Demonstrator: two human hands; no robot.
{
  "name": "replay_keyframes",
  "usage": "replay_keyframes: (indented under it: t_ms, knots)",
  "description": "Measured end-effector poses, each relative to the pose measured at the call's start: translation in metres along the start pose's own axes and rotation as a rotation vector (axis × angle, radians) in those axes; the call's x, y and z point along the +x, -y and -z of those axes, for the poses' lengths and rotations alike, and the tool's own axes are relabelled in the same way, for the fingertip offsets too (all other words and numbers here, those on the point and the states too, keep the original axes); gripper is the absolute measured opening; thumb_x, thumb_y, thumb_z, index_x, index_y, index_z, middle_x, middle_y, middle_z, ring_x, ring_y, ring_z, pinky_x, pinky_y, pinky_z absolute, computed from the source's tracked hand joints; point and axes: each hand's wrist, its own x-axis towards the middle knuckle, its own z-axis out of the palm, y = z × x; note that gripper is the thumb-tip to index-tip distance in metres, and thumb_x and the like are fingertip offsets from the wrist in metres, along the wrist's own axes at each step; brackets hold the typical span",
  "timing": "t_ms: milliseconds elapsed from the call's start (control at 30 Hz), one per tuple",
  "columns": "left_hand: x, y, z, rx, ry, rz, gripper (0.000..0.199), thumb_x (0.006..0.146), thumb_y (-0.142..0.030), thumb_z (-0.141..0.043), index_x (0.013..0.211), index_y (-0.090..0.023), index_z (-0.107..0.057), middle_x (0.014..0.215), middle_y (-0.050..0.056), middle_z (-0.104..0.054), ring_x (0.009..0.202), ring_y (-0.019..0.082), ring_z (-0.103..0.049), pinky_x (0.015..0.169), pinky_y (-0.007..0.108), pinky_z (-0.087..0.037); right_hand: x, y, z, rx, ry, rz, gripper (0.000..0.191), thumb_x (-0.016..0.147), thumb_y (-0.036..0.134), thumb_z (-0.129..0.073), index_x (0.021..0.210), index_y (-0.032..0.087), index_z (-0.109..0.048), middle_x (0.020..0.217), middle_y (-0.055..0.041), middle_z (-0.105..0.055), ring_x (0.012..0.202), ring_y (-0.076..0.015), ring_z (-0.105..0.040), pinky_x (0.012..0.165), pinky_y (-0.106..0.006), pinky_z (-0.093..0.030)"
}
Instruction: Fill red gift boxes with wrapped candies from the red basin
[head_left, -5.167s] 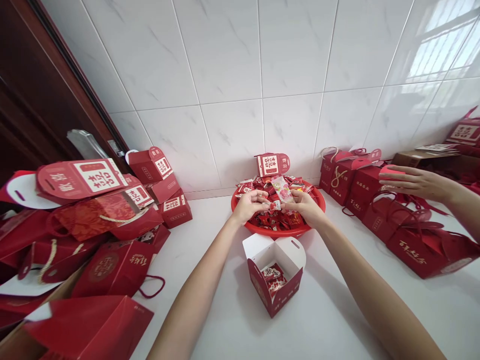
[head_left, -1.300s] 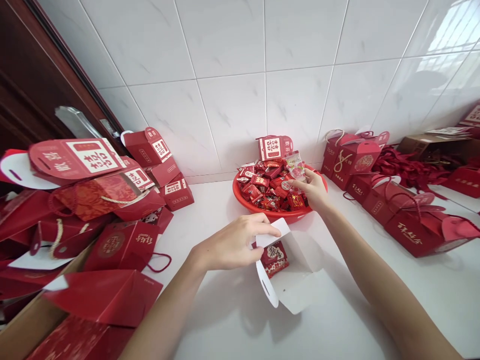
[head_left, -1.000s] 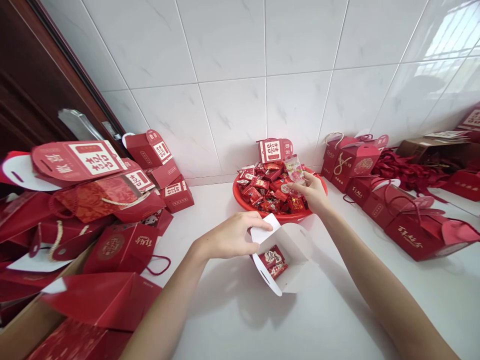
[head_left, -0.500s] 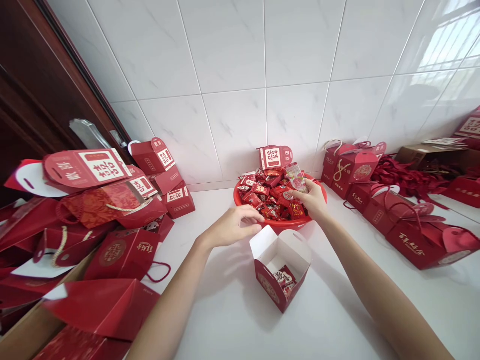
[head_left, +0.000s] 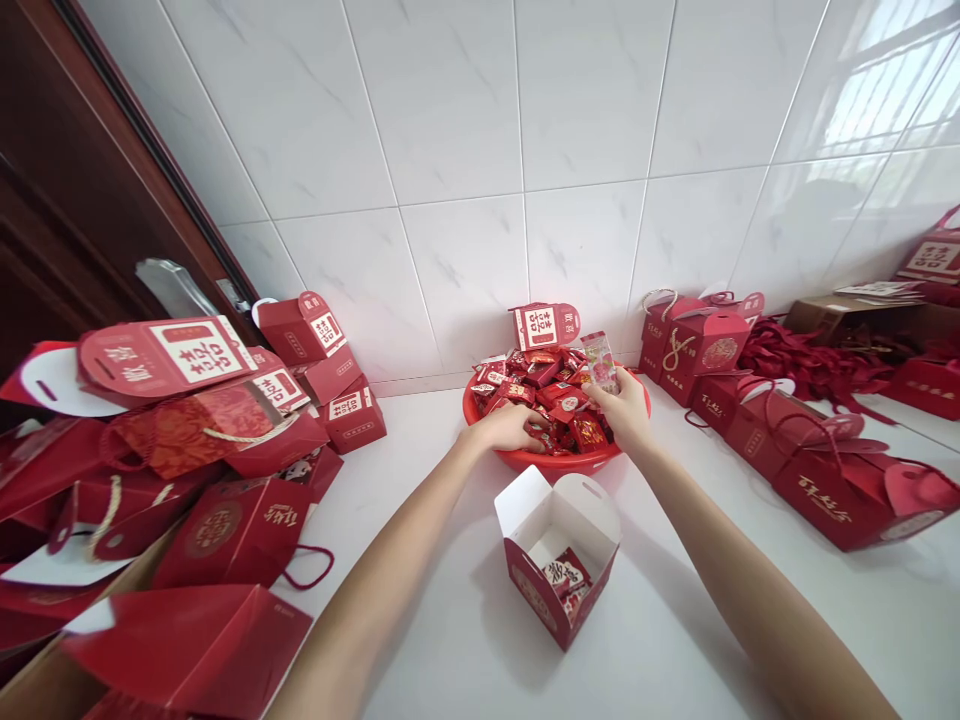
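Note:
My right hand (head_left: 624, 405) is closed on a clear candy packet (head_left: 600, 362) with a pink and green print, held upright over the right side of a red plastic basin (head_left: 551, 461). Wrapped red candies (head_left: 541, 372) fill that basin. My left hand (head_left: 511, 428) reaches over the front left rim, its fingers curled down among the candies; what they grip, if anything, is hidden. In front of the basin stands an open red gift box (head_left: 541, 597), white inside with its flaps up. A few red and white packets (head_left: 566, 577) lie in its bottom.
Red gift boxes (head_left: 229, 530) are heaped on the left, some in a cardboard carton. More closed boxes with cord handles (head_left: 814, 490) line the right side, near a pile of dark red ribbons (head_left: 799, 360). Behind the basin a red box (head_left: 546, 326) stands against the tiled wall (head_left: 465, 270).
My left hand has moved forward and right, from the basin's edge into the candies, and its fingers have curled. My right hand keeps the packet, now tilted more upright.

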Motion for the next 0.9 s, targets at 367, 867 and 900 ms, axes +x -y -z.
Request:
replay_keyframes:
  t_ms: [367,867,900]
  knots:
    - [0.009,0.001,-0.009,-0.101,-0.064,0.021,0.016,0.062,-0.032,-0.077,0.071,-0.02,-0.072,0.066,-0.001,-0.067,0.063,0.016,-0.056,0.055,0.025,-0.037,0.0,-0.001,0.003,-0.032,0.021,-0.005,0.025,0.066,0.038,-0.068,0.084,0.023,-0.06,0.078,0.0003,-0.066,0.072,-0.0203,-0.06,0.069,-0.034,-0.051]
    - [0.004,0.004,-0.013,-0.13,-0.191,-0.111,0.017,0.071,-0.023,-0.063,0.081,-0.016,-0.074,0.084,0.003,-0.074,0.076,0.018,-0.062,0.067,0.027,-0.042,0.002,-0.003,0.003,-0.051,0.052,0.005,0.02,0.065,0.031,-0.067,0.08,0.023,-0.059,0.072,0.0026,-0.061,0.063,-0.0163,-0.053,0.06,-0.03,-0.045]
    - [0.005,0.004,-0.014,-0.1,-0.185,-0.075,0.014,0.069,-0.022,-0.062,0.076,-0.017,-0.073,0.079,0.003,-0.073,0.074,0.018,-0.062,0.064,0.027,-0.041,0.002,-0.002,0.003,-0.058,0.051,-0.006,0.019,0.065,0.032,-0.067,0.079,0.023,-0.059,0.071,0.0026,-0.06,0.062,-0.0162,-0.053,0.059,-0.03,-0.045]
